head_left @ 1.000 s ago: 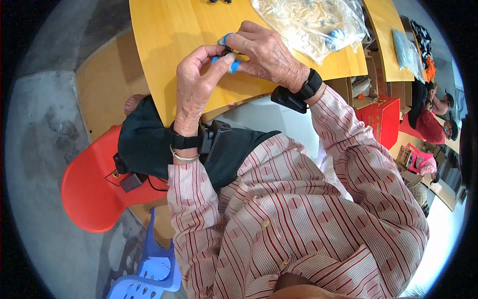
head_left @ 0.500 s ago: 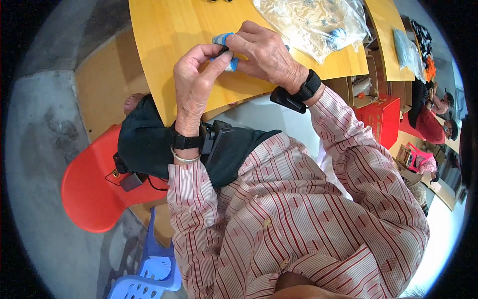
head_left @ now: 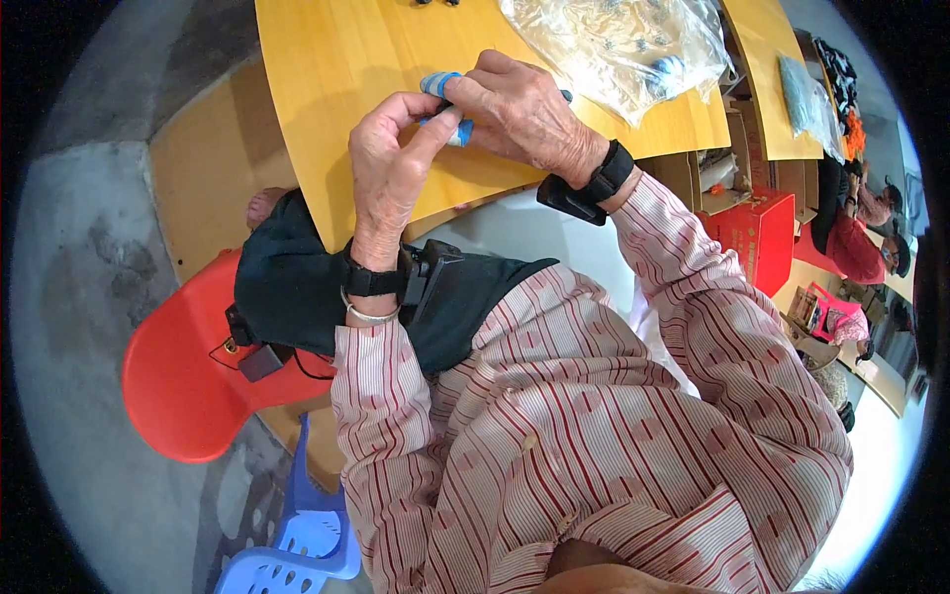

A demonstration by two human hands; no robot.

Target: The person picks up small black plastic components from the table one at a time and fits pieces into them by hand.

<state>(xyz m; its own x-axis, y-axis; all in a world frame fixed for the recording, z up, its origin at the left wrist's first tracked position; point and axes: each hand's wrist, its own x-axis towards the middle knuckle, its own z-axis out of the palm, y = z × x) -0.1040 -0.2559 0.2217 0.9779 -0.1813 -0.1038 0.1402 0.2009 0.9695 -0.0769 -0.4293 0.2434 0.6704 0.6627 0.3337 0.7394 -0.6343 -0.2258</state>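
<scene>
Over the near part of the yellow tabletop (head_left: 327, 109), my two hands meet at the fingertips. My left hand (head_left: 389, 158) is closed, its thumb and forefinger pinching a small dark piece (head_left: 446, 106) that the fingers mostly cover. My right hand (head_left: 529, 114) is closed on the same piece from the other side. Blue-and-white striped finger covers (head_left: 438, 84) sit on two of the right fingertips. Beyond the right knuckles pokes the dark rounded end (head_left: 566, 96) of something slim; its other part is hidden by the hand.
A clear plastic bag (head_left: 623, 49) with small dark pieces inside lies at the table's far right. Small black parts (head_left: 435, 3) sit at the far edge. A red box (head_left: 754, 238) stands right, a red chair (head_left: 188, 366) left, a blue plastic stool (head_left: 297, 549) below. Other people sit far right.
Both hands stay together in nearly the same place. My right hand has shifted slightly down and left, and its fingers have moved a little around the small dark piece.
</scene>
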